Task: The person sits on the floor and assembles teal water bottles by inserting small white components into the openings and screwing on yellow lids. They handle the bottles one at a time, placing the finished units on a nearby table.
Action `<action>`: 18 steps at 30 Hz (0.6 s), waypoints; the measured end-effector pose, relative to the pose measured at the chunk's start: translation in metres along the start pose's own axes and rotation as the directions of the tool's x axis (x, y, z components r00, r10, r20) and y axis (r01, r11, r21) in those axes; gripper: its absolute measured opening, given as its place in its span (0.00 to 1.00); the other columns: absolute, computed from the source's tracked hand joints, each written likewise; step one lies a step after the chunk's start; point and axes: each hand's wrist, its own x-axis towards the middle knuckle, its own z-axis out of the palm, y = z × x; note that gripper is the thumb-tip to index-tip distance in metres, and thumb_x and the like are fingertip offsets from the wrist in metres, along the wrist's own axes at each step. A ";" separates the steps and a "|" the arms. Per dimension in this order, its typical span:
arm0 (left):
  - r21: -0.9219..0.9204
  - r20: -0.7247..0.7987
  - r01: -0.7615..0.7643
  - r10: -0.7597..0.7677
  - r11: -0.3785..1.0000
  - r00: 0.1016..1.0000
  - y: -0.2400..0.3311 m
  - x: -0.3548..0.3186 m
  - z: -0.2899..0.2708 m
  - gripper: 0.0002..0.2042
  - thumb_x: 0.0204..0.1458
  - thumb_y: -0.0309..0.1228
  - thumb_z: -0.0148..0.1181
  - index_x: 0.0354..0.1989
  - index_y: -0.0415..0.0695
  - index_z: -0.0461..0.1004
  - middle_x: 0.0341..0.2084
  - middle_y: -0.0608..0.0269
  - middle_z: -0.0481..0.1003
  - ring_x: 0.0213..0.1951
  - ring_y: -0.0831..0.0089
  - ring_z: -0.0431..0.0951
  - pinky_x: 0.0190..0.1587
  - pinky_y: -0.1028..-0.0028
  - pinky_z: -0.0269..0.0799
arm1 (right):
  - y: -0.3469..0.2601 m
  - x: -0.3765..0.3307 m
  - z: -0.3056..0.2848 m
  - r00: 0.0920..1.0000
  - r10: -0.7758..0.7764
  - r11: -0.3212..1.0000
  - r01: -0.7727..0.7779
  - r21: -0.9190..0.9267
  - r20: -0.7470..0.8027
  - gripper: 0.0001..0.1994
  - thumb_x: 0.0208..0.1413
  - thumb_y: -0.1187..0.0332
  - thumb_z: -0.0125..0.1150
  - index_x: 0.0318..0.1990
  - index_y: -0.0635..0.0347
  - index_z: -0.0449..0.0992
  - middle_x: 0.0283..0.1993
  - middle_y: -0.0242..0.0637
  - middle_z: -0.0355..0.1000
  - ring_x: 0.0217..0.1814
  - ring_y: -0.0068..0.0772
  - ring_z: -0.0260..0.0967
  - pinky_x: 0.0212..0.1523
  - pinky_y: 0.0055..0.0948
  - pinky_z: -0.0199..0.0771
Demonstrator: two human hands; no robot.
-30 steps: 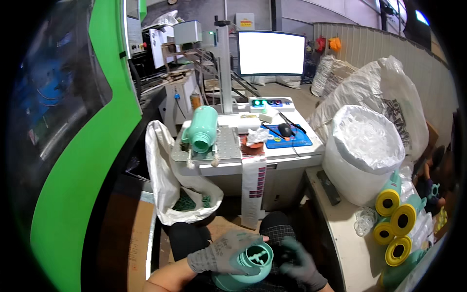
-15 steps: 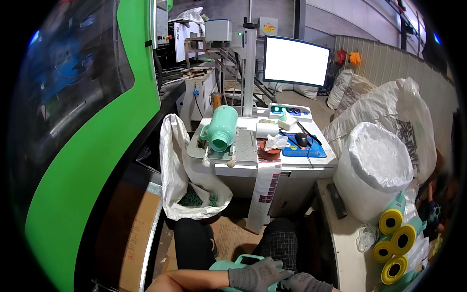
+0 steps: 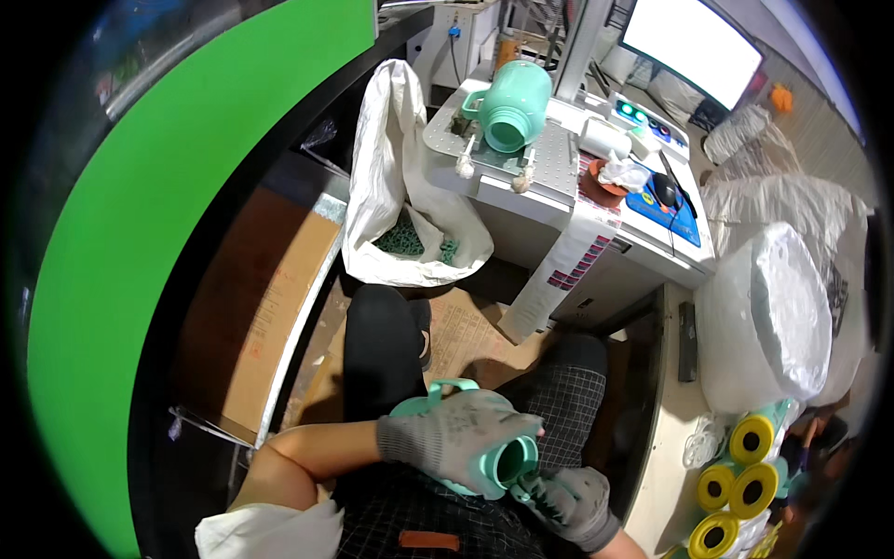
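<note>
A mint-green plastic jug (image 3: 489, 469) with a loop handle lies across my lap, its round mouth turned toward the right. Over its body my left hand (image 3: 456, 433), in a grey knit glove, is wrapped and grips it. My right hand (image 3: 570, 506), gloved the same way, is curled beside the lower rim of the mouth. Its fingers are closed, with dark green bits at the fingertips; what they hold I cannot make out. A similar mint-green jug (image 3: 518, 98) lies on the perforated plate of the workbench ahead, mouth facing me.
Between my knees and the bench stands a white woven sack (image 3: 377, 200) with green scraps inside. A green machine panel (image 3: 121, 279) fills the left. At right are a large white plastic-lined bag (image 3: 745, 326) and several yellow-ended green cylinders (image 3: 752, 489). A monitor (image 3: 694, 47) stands behind the bench.
The view has tilted down and turned, bringing my lap higher in the picture. The jug's mouth now shows between my hands, and my right hand has separated from the left, beside the rim.
</note>
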 end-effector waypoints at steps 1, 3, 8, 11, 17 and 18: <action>-0.019 -0.022 0.021 -0.021 1.000 1.000 -0.003 -0.007 -0.003 0.45 0.41 0.57 0.76 0.65 0.44 0.68 0.54 0.52 0.76 0.56 0.53 0.78 0.60 0.54 0.71 | 0.001 0.006 0.002 0.999 -0.041 0.999 0.041 0.005 -0.025 0.13 0.41 0.64 0.79 0.36 0.52 0.83 0.33 0.31 0.77 0.24 0.32 0.76 0.22 0.32 0.74; -0.041 -0.049 0.041 -0.043 0.998 0.998 -0.008 -0.016 -0.006 0.44 0.42 0.57 0.76 0.64 0.43 0.69 0.54 0.52 0.77 0.56 0.53 0.79 0.60 0.54 0.73 | 0.005 0.019 -0.001 0.995 -0.096 0.995 0.096 0.028 0.003 0.13 0.42 0.64 0.78 0.36 0.54 0.83 0.33 0.33 0.78 0.23 0.33 0.76 0.22 0.30 0.74; 0.031 -0.195 -0.066 0.070 0.997 0.978 -0.010 -0.031 -0.001 0.42 0.41 0.56 0.78 0.61 0.42 0.72 0.51 0.52 0.79 0.51 0.53 0.82 0.51 0.57 0.80 | 0.002 0.035 -0.021 0.975 0.008 0.962 -0.069 0.266 0.223 0.11 0.42 0.67 0.76 0.34 0.57 0.82 0.33 0.37 0.79 0.25 0.38 0.79 0.26 0.32 0.79; 0.016 -0.158 -0.070 0.071 0.997 0.985 -0.011 -0.031 0.005 0.42 0.44 0.57 0.75 0.63 0.43 0.70 0.53 0.52 0.78 0.53 0.53 0.81 0.54 0.56 0.78 | 0.001 0.037 -0.028 0.931 0.107 0.912 -0.231 0.339 0.348 0.12 0.44 0.69 0.72 0.37 0.60 0.80 0.33 0.40 0.80 0.27 0.42 0.81 0.30 0.35 0.82; 0.092 0.030 0.057 -0.060 0.994 0.998 -0.020 -0.016 0.001 0.45 0.49 0.63 0.67 0.68 0.44 0.65 0.58 0.48 0.74 0.62 0.54 0.73 0.66 0.54 0.67 | -0.003 0.065 -0.033 0.849 0.236 0.946 -0.312 0.088 0.472 0.16 0.50 0.67 0.68 0.45 0.62 0.74 0.31 0.44 0.78 0.30 0.46 0.79 0.33 0.39 0.81; 0.118 0.084 0.085 -0.095 0.989 0.992 -0.018 -0.010 0.001 0.45 0.49 0.64 0.66 0.68 0.44 0.64 0.58 0.48 0.73 0.63 0.55 0.73 0.67 0.54 0.65 | -0.007 0.076 -0.032 0.837 0.265 0.954 -0.301 -0.001 0.478 0.17 0.52 0.64 0.69 0.45 0.62 0.74 0.31 0.43 0.77 0.29 0.44 0.80 0.32 0.38 0.81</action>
